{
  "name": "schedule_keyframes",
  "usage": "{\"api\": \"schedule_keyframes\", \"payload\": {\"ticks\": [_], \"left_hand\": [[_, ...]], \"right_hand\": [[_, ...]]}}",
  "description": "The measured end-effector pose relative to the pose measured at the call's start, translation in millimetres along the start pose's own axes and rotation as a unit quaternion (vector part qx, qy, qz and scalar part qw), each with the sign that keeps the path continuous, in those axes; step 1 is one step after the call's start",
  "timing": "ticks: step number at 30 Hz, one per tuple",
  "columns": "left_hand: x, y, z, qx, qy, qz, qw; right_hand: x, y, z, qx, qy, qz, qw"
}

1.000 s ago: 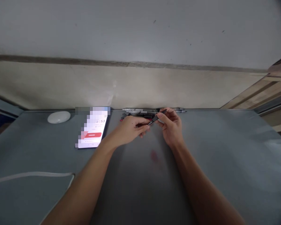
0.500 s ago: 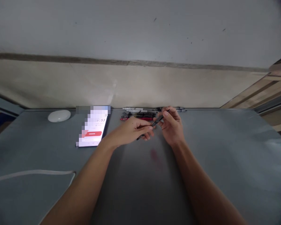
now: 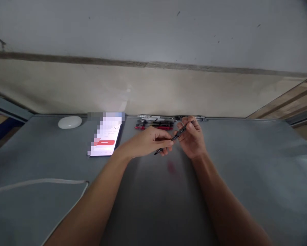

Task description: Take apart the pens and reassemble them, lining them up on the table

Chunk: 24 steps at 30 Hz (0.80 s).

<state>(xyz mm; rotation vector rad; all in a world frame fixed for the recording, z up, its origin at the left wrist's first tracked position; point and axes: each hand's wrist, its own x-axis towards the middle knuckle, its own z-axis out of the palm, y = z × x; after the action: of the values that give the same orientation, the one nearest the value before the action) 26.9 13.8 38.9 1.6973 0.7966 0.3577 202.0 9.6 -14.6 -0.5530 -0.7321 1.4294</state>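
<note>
A dark pen is held slantwise between my hands above the grey table. My left hand pinches its lower-left part, with the tip poking out below the fingers. At the upper right end, my right hand grips the pen between thumb and fingers; part of that end is hidden by the fingers. Just behind my hands, several pens lie side by side near the wall: white pens, dark ones, and a red pen nearest me. More dark pens lie behind my right hand.
A phone with a lit screen lies left of my hands. Further left is a white rounded object. A white cable runs across the table's left side. The wall closes off the back; a reddish stain marks the tabletop.
The whole view has shifted slightly, so everything sits a little further right. Both hands keep hold of the dark pen, with small finger changes on the right hand.
</note>
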Motion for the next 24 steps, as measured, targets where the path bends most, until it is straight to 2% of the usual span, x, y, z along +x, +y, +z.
{"api": "schedule_keyframes", "payload": {"ticks": [6, 10, 15, 24], "left_hand": [[3.2, -4.5, -1.7, 0.081, 0.069, -0.006, 0.994], [4.5, -8.7, -2.6, 0.087, 0.094, 0.004, 0.992], [3.7, -12.7, -4.4, 0.053, 0.078, -0.009, 0.996], [-2.4, 0.0, -0.8, -0.010, -0.025, -0.011, 1.000]], "right_hand": [[3.8, 3.0, 1.1, -0.014, 0.052, -0.009, 0.998], [5.2, 3.5, 3.7, -0.048, 0.087, -0.018, 0.995], [5.0, 1.7, 6.3, -0.058, 0.082, -0.011, 0.995], [-1.5, -1.0, -1.5, 0.011, -0.018, -0.004, 1.000]]}}
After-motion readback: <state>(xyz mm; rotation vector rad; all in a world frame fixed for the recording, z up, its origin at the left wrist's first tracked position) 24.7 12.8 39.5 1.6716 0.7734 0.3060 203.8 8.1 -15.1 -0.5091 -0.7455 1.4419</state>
